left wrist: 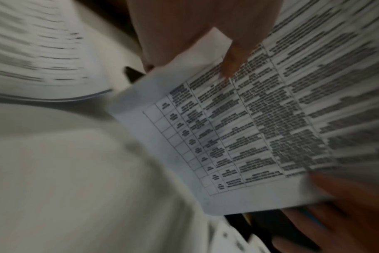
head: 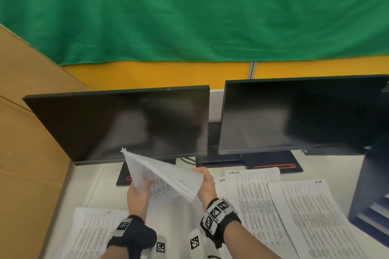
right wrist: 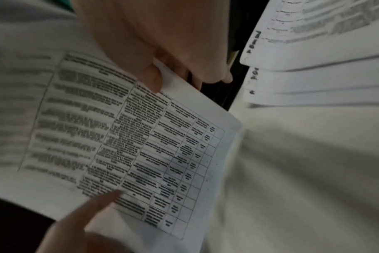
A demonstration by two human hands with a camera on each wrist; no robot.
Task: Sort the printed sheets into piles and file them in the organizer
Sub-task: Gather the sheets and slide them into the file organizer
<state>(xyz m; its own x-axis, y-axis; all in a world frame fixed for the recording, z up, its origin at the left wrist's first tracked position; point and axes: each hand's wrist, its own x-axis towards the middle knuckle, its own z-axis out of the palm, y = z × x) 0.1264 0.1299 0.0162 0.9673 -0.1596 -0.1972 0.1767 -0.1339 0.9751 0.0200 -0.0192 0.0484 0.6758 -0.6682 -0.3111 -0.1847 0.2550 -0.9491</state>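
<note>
Both hands, left hand [head: 137, 192] and right hand [head: 205, 185], have fingers curled round a stack of sheets [head: 168, 176] held up over the counter [head: 101, 187], tilted. Pages show printed tables, text too blurry to read. Piles [head: 294, 206] lying nearby have handwritten corner labels, unreadable.

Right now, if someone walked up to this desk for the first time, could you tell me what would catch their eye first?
Most striking is the thick white stack of printed sheets, held tilted above the white desk by the left hand and the right hand, in front of two dark switched-off monitors. Behind those hangs a broad green cloth backdrop. Piles of printed table sheets lie spread on the desk to the right, beside a dark tiered organizer at the right edge.
</note>
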